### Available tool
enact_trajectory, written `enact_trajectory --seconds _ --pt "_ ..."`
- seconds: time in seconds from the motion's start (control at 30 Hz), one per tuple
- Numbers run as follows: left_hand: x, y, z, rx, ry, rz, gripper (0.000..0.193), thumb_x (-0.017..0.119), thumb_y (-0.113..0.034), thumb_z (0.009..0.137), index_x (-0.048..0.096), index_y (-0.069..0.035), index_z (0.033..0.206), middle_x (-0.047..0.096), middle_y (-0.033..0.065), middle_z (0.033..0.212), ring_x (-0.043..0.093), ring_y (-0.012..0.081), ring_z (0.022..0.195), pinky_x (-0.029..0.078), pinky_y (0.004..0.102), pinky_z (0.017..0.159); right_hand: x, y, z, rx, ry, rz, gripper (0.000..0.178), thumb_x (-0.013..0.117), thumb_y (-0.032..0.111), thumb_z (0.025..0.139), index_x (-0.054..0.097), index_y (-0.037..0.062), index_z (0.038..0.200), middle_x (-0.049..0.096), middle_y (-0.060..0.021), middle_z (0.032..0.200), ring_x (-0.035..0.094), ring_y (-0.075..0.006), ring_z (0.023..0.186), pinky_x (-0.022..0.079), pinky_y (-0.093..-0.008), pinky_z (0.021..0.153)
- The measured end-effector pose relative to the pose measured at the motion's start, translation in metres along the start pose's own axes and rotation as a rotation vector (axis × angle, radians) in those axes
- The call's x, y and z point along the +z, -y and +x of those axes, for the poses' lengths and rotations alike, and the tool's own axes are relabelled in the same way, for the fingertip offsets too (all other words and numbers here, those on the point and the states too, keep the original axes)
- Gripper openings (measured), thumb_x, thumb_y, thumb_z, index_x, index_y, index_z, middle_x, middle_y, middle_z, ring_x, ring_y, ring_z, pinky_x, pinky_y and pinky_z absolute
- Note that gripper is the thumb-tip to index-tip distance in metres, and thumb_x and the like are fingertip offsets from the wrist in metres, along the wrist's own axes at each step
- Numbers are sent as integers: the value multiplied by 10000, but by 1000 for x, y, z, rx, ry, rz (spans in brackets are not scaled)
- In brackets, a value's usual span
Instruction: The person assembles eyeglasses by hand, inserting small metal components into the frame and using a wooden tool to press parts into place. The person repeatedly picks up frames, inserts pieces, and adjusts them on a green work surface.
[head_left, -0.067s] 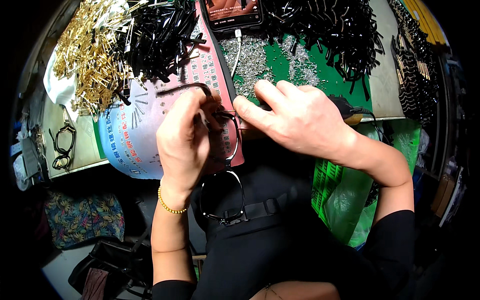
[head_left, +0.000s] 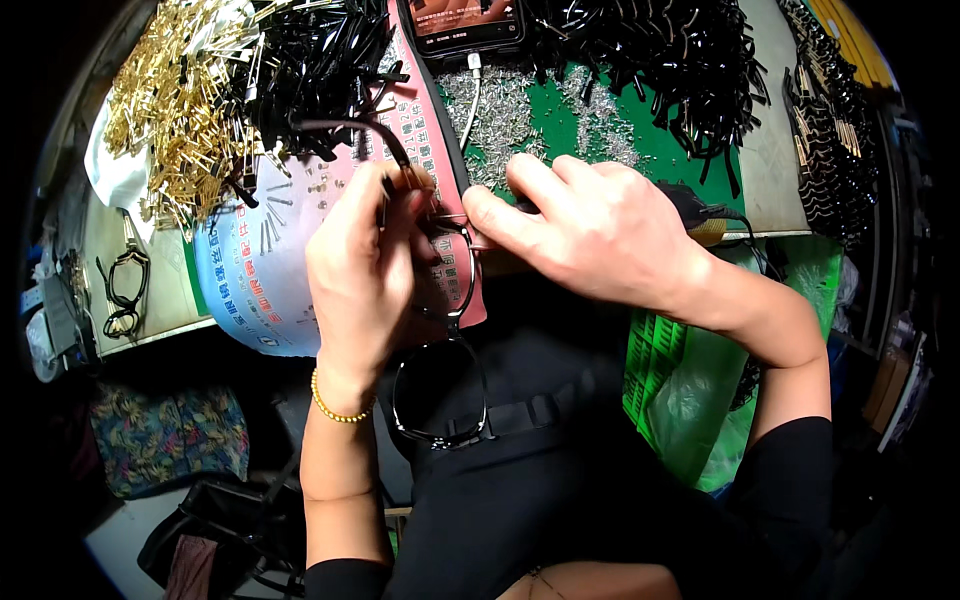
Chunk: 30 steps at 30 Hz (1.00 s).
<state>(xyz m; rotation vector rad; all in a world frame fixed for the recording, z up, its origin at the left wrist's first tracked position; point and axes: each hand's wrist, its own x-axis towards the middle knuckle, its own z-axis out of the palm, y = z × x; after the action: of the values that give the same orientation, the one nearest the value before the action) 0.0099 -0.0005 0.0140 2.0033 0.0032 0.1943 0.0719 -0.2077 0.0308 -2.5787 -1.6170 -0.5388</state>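
Observation:
My left hand (head_left: 358, 265) is closed on a black eyeglass frame (head_left: 484, 385), which hangs below the fingers with one rim over my lap. A dark curved temple arm (head_left: 385, 133) sticks up past the thumb and forefinger. Their fingertips partly hide the frame's upper part. My right hand (head_left: 600, 235) is curled round a corded screwdriver (head_left: 690, 204). Its dark body shows behind the knuckles, and a thin metal shaft (head_left: 452, 217) points left at the frame by my left fingertips. The exact point of contact is too small to make out.
Gold temple parts (head_left: 165, 130) and black temple arms (head_left: 320, 80) lie heaped at the back left, with more black ones (head_left: 650, 60) at the back right. Loose screws (head_left: 500, 120) cover the green mat near a phone (head_left: 465, 28) and its white cable. Another eyeglass frame (head_left: 127, 280) rests far left.
My left hand has shifted slightly left, and the temple arm has tipped higher. The hanging rim has moved a little left. My right hand has stayed nearly in place.

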Motion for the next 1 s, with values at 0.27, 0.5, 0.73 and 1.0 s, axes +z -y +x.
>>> enact_trajectory --seconds 0.27,0.5,0.73,1.0 --pt "3 4 1 -23 -26 -77 129 557 90 950 618 13 1033 651 54 790 598 92 570 484 259 551 3 2 5 25 -26 23 205 656 315 876 608 149 985 535 -9 792 593 -135 597 464 -255 440" --pt "0 7 -4 40 -12 -85 234 527 88 967 645 -9 1144 665 55 868 610 81 641 499 246 603 -6 4 2 96 107 142 226 674 236 821 599 99 983 534 -50 865 615 -178 730 501 -262 520" --pt "2 20 -8 249 -19 59 304 536 141 844 640 14 1099 686 117 922 707 237 774 562 306 728 -17 -1 -7 53 132 70 311 646 189 818 622 112 1118 527 -50 918 599 -173 719 503 -262 525" --pt "4 9 -1 133 -93 67 190 572 88 934 575 -26 1086 679 113 903 713 261 775 548 340 689 -9 2 -4 31 135 37 332 622 227 852 616 141 1172 535 -38 916 597 -153 686 479 -255 491"
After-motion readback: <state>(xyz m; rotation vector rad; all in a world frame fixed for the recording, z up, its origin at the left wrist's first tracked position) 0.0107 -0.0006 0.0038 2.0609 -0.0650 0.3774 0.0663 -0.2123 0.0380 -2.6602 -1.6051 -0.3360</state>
